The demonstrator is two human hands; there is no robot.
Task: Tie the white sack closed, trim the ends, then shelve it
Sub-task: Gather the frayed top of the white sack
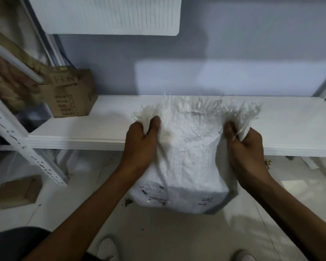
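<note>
A white woven sack (186,166) hangs in the air in front of a white shelf board (105,127), its bottom below the board's front edge and above the floor. Its top edge is frayed into loose white strands and spreads wide between my hands. My left hand (141,142) is shut on the sack's top left corner. My right hand (247,146) is shut on the top right corner. Dark printed marks show on the sack's lower part. The picture is blurred by motion.
A brown cardboard box (70,95) with handwriting stands at the shelf's left end. A white perforated upright (26,147) slants down at the left. Another cardboard box (15,193) lies on the floor at lower left. My shoes (107,249) show at the bottom.
</note>
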